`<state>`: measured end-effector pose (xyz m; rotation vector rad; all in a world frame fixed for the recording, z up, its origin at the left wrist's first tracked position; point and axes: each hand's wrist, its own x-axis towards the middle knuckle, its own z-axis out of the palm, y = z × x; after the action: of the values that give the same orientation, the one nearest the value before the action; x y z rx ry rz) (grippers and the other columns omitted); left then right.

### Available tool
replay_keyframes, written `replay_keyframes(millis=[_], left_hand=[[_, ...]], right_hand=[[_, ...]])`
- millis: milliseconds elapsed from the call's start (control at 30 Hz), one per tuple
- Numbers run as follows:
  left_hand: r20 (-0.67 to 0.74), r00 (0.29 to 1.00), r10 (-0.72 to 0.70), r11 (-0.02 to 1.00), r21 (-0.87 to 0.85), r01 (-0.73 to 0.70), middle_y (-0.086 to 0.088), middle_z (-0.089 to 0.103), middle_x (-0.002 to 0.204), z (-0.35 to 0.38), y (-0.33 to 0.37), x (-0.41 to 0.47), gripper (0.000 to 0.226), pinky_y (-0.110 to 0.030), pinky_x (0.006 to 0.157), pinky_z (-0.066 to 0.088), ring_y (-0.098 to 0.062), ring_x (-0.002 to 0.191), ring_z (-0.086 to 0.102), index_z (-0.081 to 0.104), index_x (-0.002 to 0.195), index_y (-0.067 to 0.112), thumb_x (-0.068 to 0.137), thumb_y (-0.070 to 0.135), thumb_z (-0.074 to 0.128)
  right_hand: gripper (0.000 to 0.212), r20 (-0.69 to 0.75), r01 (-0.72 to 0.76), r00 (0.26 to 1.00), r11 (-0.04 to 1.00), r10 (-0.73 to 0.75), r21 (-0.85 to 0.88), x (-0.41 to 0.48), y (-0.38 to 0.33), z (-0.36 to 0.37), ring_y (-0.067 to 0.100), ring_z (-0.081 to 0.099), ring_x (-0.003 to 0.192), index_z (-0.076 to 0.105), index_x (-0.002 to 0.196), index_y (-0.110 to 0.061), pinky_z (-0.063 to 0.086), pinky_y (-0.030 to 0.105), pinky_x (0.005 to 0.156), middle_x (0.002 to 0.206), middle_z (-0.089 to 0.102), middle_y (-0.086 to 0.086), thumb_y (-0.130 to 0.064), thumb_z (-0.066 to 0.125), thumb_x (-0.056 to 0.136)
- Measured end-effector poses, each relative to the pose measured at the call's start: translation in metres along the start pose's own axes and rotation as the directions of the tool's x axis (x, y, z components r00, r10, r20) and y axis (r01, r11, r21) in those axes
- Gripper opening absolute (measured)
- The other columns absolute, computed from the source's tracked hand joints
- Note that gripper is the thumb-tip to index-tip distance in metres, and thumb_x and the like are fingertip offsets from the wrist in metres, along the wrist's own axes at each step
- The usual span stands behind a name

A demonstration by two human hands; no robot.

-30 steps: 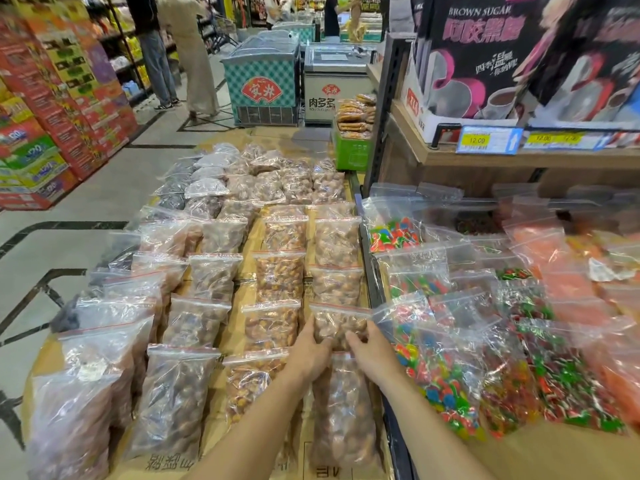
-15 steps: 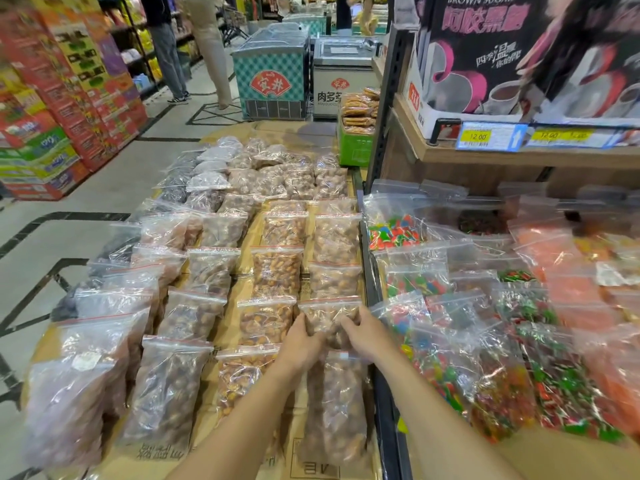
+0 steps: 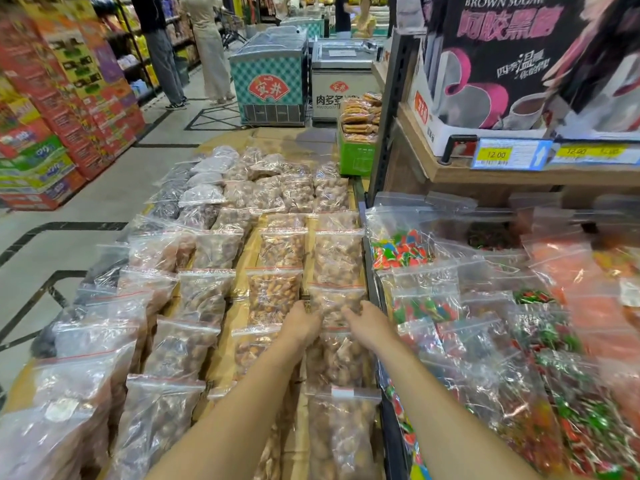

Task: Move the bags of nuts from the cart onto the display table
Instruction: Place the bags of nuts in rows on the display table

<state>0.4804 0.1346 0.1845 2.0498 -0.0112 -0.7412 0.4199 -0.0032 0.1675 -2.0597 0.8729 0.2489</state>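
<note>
both hands, left hand [image 3: 300,322] and right hand [image 3: 367,323], grip one bag of nuts [image 3: 335,303] by its sides on the display table [image 3: 239,292].

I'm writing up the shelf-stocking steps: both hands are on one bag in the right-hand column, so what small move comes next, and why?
Probably let go and draw both hands back. The left hand and right hand flank a bag of nuts that already lies flat in its column on the display table, lined up behind the bag ahead. It looks placed, though a last small nudge may follow.
</note>
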Motion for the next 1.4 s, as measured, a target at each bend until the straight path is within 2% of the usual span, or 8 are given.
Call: replay_keyframes(millis=[133, 300, 533, 733, 833, 967, 1167, 1400], left_hand=[[0.025, 0.998, -0.05, 0.998, -0.028, 0.051, -0.004, 0.069, 0.125, 0.01, -0.018, 0.044, 0.041, -0.044, 0.103, 0.056, -0.027, 0.115, 0.067, 0.059, 0.124, 0.019, 0.093, 0.043, 0.07], [0.014, 1.0, -0.021, 0.999, -0.026, 0.022, -0.008, 0.071, 0.134, 0.029, -0.068, 0.118, 0.074, -0.05, 0.103, 0.058, -0.031, 0.119, 0.07, 0.059, 0.142, 0.021, 0.07, 0.034, 0.067], [-0.087, 0.994, 0.07, 0.995, -0.067, -0.076, 0.002, 0.056, 0.13, 0.008, -0.008, 0.02, 0.069, -0.039, 0.102, 0.056, -0.021, 0.116, 0.062, 0.046, 0.155, 0.017, 0.094, 0.001, 0.073], [-0.095, 0.992, 0.087, 0.996, -0.01, -0.088, -0.003, 0.058, 0.145, 0.007, -0.004, 0.031, 0.074, -0.046, 0.111, 0.05, -0.027, 0.131, 0.06, 0.041, 0.159, 0.019, 0.094, 0.012, 0.076], [-0.067, 0.995, 0.081, 0.997, -0.006, -0.081, -0.006, 0.067, 0.132, 0.004, -0.001, 0.037, 0.07, -0.049, 0.106, 0.054, -0.028, 0.12, 0.066, 0.045, 0.154, 0.015, 0.092, 0.023, 0.077], [-0.088, 0.984, 0.155, 0.986, 0.079, -0.148, 0.0, 0.064, 0.106, -0.003, 0.014, 0.042, 0.052, -0.039, 0.088, 0.056, -0.026, 0.104, 0.068, 0.049, 0.139, 0.011, 0.095, 0.026, 0.073], [-0.133, 0.961, 0.243, 0.956, 0.203, -0.213, -0.005, 0.072, 0.113, -0.009, 0.043, 0.071, 0.046, -0.048, 0.089, 0.059, -0.029, 0.098, 0.071, 0.056, 0.13, 0.017, 0.093, 0.043, 0.06], [-0.084, 0.975, 0.206, 0.959, 0.214, -0.185, -0.013, 0.065, 0.136, -0.007, 0.073, 0.109, 0.054, -0.032, 0.085, 0.047, -0.029, 0.107, 0.062, 0.041, 0.153, 0.006, 0.103, 0.022, 0.054]], right_hand=[[0.068, 0.008, -0.055, 0.998, 0.998, 0.055, 0.021, 0.027, 0.005, 0.012, 0.034, 0.059, 0.136, 0.05, 0.155, -0.009, 0.049, 0.043, 0.11, 0.152, 0.059, 0.013, -0.051, 0.047, 0.102], [0.059, -0.012, -0.067, 0.998, 0.996, 0.067, 0.057, 0.034, 0.006, 0.012, 0.031, 0.065, 0.125, 0.057, 0.144, -0.013, 0.053, 0.041, 0.105, 0.141, 0.067, 0.009, -0.043, 0.058, 0.094], [0.069, -0.062, 0.004, 0.998, 0.999, -0.001, 0.043, 0.009, -0.007, -0.003, 0.023, 0.062, 0.101, 0.039, 0.16, -0.017, 0.043, 0.029, 0.069, 0.124, 0.063, 0.0, -0.029, 0.07, 0.1], [0.069, -0.076, 0.036, 0.996, 0.999, -0.034, 0.029, 0.008, -0.016, -0.011, 0.026, 0.064, 0.122, 0.036, 0.164, -0.021, 0.048, 0.033, 0.093, 0.15, 0.06, 0.004, -0.028, 0.068, 0.103], [0.049, -0.08, 0.038, 0.996, 0.999, -0.038, 0.0, 0.011, -0.016, -0.012, 0.021, 0.061, 0.1, 0.05, 0.148, -0.02, 0.053, 0.038, 0.093, 0.129, 0.066, 0.002, -0.03, 0.067, 0.103], [0.04, -0.112, 0.027, 0.993, 1.0, -0.028, -0.012, 0.022, -0.018, -0.015, 0.022, 0.065, 0.1, 0.055, 0.122, -0.019, 0.056, 0.041, 0.092, 0.116, 0.067, -0.002, -0.048, 0.07, 0.099], [0.068, -0.229, 0.031, 0.972, 0.997, -0.047, -0.075, 0.048, -0.038, -0.031, 0.035, 0.038, 0.154, 0.032, 0.163, -0.011, 0.039, 0.051, 0.122, 0.167, 0.037, 0.013, -0.04, 0.057, 0.108], [0.067, -0.131, 0.035, 0.991, 0.999, -0.036, -0.009, 0.087, -0.062, -0.042, 0.033, 0.042, 0.153, 0.026, 0.168, -0.011, 0.039, 0.045, 0.12, 0.169, 0.04, 0.01, -0.032, 0.054, 0.111]])
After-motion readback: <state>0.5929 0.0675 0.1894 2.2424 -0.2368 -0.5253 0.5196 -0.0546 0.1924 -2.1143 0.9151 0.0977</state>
